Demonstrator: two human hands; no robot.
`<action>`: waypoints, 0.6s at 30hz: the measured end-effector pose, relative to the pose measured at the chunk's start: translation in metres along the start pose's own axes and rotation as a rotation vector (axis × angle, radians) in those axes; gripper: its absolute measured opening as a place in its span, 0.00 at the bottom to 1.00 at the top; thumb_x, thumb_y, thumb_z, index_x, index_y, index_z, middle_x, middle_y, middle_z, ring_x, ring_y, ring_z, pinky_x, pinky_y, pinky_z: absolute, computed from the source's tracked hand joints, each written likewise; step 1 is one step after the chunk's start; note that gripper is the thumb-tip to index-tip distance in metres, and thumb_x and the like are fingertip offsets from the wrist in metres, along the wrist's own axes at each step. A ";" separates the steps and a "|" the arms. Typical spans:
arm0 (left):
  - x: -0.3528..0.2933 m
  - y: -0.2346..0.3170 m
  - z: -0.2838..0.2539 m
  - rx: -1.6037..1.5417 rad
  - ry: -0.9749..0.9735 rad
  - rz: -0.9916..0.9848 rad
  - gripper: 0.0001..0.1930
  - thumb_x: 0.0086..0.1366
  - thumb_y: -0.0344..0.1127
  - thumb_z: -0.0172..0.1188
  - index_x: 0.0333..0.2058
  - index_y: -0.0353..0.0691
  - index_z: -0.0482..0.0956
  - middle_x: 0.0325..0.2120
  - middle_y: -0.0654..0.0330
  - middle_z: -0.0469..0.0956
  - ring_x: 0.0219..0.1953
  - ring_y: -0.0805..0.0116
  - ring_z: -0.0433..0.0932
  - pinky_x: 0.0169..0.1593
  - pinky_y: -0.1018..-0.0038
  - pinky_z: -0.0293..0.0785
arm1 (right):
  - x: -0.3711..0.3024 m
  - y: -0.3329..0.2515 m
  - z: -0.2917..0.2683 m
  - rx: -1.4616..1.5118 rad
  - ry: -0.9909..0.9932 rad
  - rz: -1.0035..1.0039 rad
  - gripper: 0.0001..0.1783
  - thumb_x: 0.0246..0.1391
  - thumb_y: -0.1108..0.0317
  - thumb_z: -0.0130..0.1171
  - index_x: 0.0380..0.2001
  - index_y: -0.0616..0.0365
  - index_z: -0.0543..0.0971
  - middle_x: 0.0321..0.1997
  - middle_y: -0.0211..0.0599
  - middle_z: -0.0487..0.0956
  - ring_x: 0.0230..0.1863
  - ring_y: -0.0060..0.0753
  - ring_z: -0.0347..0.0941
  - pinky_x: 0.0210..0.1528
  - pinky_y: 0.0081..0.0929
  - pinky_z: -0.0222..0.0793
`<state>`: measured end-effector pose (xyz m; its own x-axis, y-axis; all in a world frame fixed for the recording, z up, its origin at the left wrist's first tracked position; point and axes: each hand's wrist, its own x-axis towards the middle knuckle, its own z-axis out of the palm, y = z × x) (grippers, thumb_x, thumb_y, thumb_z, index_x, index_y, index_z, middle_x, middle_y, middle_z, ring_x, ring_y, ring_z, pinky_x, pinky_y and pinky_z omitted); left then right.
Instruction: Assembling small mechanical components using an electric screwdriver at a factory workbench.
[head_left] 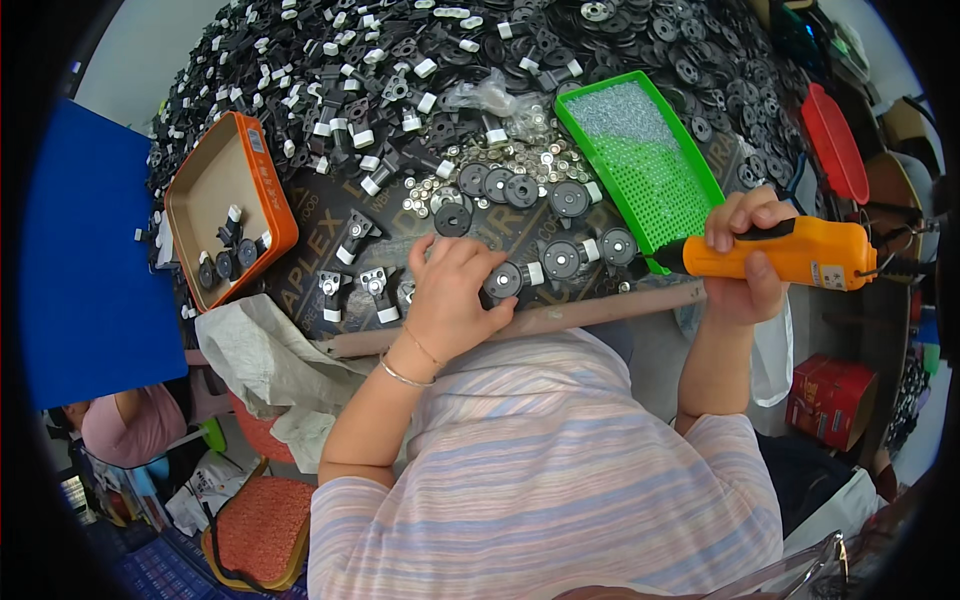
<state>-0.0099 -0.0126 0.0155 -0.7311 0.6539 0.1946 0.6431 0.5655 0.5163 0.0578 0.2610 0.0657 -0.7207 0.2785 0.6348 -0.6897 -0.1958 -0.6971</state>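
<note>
Head view | left hand — fingers curled, pressing a black round part at the table's near edge | right hand clenched around orange electric screwdriver — tip beside green tray | orange box far left.

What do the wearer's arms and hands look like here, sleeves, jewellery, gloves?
Both hands are bare, no gloves. The left hand has two thin bracelets at the wrist: a silver-coloured bangle and a finer chain above it. The right hand and its wrist show no jewellery. Both forearms are uncovered. The short sleeves belong to a striped top in pale pink, blue and lilac bands.
</note>
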 end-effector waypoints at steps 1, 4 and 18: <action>-0.001 0.000 0.001 -0.001 -0.001 0.002 0.23 0.38 0.39 0.69 0.37 0.42 0.79 0.35 0.62 0.74 0.44 0.62 0.70 0.58 0.58 0.50 | -0.001 0.000 0.000 -0.008 0.009 0.001 0.19 0.46 0.68 0.60 0.41 0.63 0.68 0.35 0.40 0.66 0.29 0.29 0.66 0.33 0.24 0.64; -0.003 0.000 0.004 0.008 0.044 0.016 0.22 0.38 0.41 0.70 0.36 0.42 0.79 0.34 0.62 0.73 0.44 0.63 0.69 0.58 0.58 0.49 | -0.001 -0.001 0.000 -0.009 0.008 0.000 0.19 0.46 0.68 0.60 0.41 0.63 0.68 0.35 0.40 0.66 0.29 0.28 0.66 0.33 0.24 0.64; -0.008 -0.006 0.004 -0.026 0.039 0.002 0.26 0.38 0.40 0.72 0.40 0.43 0.77 0.39 0.62 0.73 0.48 0.61 0.67 0.57 0.58 0.50 | 0.001 -0.004 -0.001 -0.028 0.040 -0.021 0.19 0.46 0.67 0.60 0.40 0.63 0.68 0.34 0.41 0.66 0.29 0.29 0.66 0.32 0.24 0.64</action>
<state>-0.0068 -0.0189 0.0076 -0.7385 0.6345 0.2282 0.6389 0.5504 0.5375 0.0601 0.2631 0.0688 -0.7024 0.3200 0.6358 -0.7020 -0.1636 -0.6931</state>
